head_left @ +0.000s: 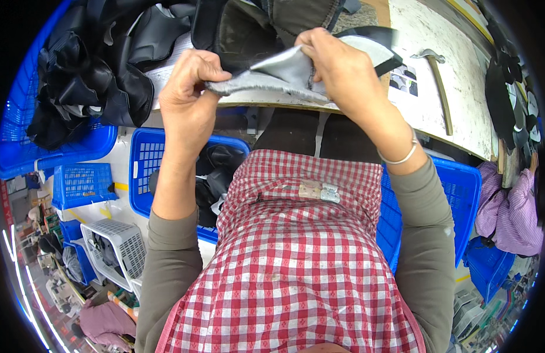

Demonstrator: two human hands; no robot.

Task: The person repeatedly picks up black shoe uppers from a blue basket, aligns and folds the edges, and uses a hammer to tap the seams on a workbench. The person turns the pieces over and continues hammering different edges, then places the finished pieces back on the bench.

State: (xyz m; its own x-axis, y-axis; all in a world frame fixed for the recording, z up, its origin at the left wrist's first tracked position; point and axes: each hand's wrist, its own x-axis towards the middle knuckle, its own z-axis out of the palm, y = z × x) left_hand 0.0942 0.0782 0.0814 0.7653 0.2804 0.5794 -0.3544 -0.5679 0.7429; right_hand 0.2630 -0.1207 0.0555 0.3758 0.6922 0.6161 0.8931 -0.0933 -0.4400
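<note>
A black piece with a pale grey lining, apparently a shoe upper [281, 72], is stretched between my two hands over the table's near edge. My left hand [193, 85] pinches its left end, thumb pressed against the fingers. At the other side, my right hand [346, 73] grips its upper edge with bent fingers. Beyond my right fingers, a black strip-like part with a pale inner side reaches out to the right, slightly blurred. Dark, padded, stitched pieces [243, 29] lie just behind the held one.
A hammer [442, 94] lies on the worn white table [469, 112], beside a sheet with pictures [404, 79]. Black leather-like parts [87, 82] heap up at the left over a blue basket [66, 154]. More blue baskets [142, 170] flank my lap. Another person's purple sleeve [517, 217] shows at the right.
</note>
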